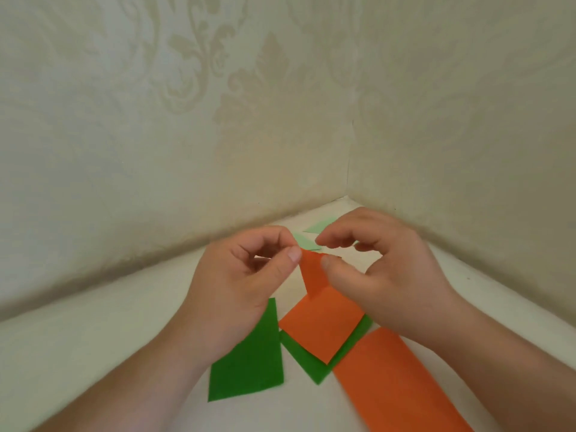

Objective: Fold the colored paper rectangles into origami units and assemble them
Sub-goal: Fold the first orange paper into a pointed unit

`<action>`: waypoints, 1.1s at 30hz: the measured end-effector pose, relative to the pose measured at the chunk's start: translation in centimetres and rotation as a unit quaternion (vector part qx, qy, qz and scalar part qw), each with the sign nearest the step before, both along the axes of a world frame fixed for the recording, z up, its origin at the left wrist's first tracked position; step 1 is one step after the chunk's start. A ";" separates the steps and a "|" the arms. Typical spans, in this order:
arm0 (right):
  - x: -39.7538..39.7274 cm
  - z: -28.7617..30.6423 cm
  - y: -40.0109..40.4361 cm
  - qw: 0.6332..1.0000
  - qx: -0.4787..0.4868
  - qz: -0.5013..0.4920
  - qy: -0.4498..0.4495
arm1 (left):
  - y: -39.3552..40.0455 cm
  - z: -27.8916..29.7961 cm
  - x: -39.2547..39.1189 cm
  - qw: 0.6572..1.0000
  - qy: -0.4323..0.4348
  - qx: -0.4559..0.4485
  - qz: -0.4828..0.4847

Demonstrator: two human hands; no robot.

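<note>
A long orange paper strip (402,388) is seen nearest the camera, lying flat on the white worktop (93,344) and running from the lower right edge up toward the centre. Just left of it, a dark green paper rectangle (249,360) lies flat, its upper corner hidden under the left wrist. A second dark green piece (311,363) lies between the two, partly covered by the orange paper above it and touching the orange strip at its right side.

An orange paper rectangle (322,322) is held above the worktop, its lower corner hanging over the second green piece. A crease is visible across it, with the narrower upper part bent upward toward the fingers. Its upper tip is pinched by the left hand (246,282) between thumb and forefinger, the remaining fingers being curled. The right hand (383,275) grips the upper right edge of the same paper: the thumb is pressed on the near face, and the fingers are curled over the top; whether the fingertips touch the paper cannot be told.

Beyond the hands, two pale green paper pieces (307,240) are noted on the worktop, partly hidden by the fingers. Farthest back, the worktop meets a corner of cream patterned wallpaper (218,104).
</note>
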State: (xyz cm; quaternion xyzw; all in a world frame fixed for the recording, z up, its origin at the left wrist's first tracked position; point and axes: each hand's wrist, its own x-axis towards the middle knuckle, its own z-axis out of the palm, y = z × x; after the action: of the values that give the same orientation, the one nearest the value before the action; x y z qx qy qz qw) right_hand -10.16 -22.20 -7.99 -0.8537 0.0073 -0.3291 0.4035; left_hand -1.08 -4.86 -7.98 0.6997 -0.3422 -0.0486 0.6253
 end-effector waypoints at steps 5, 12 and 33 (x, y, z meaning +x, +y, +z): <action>0.0 0.0 0.5 0.999 -0.011 0.023 -0.039 | -0.2 -0.2 -0.3 0.994 -0.106 0.035 -0.015; 0.1 -0.2 0.5 0.996 -0.056 0.012 -0.061 | 0.2 -0.4 0.3 0.974 -0.211 0.070 0.032; 0.5 0.4 -3.1 0.990 0.113 -0.088 0.016 | 1.0 0.6 2.1 0.993 -0.050 -0.067 0.083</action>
State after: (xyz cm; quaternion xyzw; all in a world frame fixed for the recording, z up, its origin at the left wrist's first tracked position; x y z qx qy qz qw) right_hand -9.70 -25.26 -7.61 -0.8040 0.1257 -0.3465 0.4667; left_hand 1.02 -3.85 -7.42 0.6840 -0.3159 0.0613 0.6546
